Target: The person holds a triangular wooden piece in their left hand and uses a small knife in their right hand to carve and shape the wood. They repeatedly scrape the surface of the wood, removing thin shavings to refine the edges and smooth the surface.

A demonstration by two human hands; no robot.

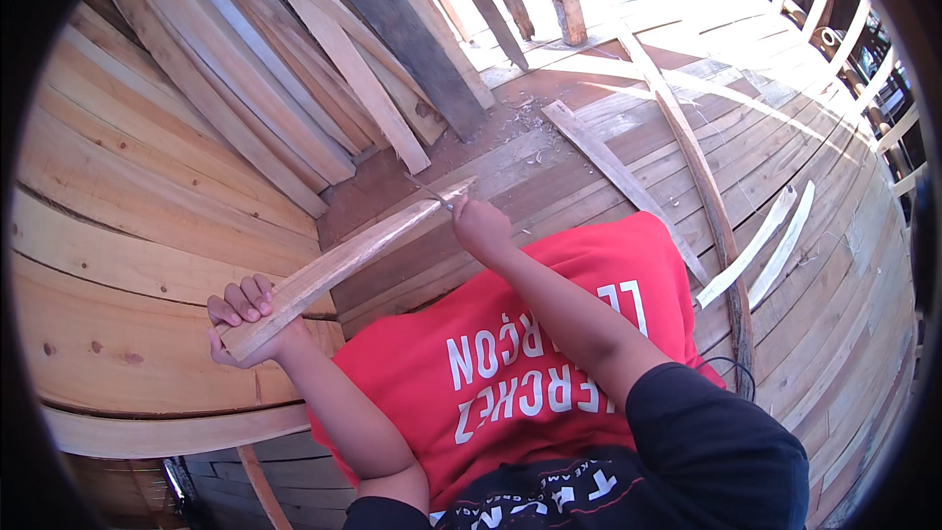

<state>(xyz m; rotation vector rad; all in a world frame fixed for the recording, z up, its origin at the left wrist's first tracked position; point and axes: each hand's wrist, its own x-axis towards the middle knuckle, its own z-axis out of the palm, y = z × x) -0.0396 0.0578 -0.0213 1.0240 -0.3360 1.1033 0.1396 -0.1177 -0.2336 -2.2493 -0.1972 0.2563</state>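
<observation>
A long, pale strip of wood (343, 263) slants across in front of me, rising from lower left to upper right. My left hand (245, 322) is closed around its lower end, with the fingers wrapped over the far edge. Near the tapered upper end, my right hand (482, 230) is closed on the handle of a knife (432, 192). The handle is mostly hidden in the fist. Its thin blade points up and to the left and lies across the strip, close to the tip. Red cloth (530, 334) with white lettering covers my lap beneath both forearms.
Several boards (235, 49) lean at the upper left beside a curved plank wall (147, 265). On the plank floor (814, 334) lie a flat board (618, 172), a long curved beam (699, 172) and two pale curved strips (782, 240). Wood shavings (535, 118) are scattered ahead.
</observation>
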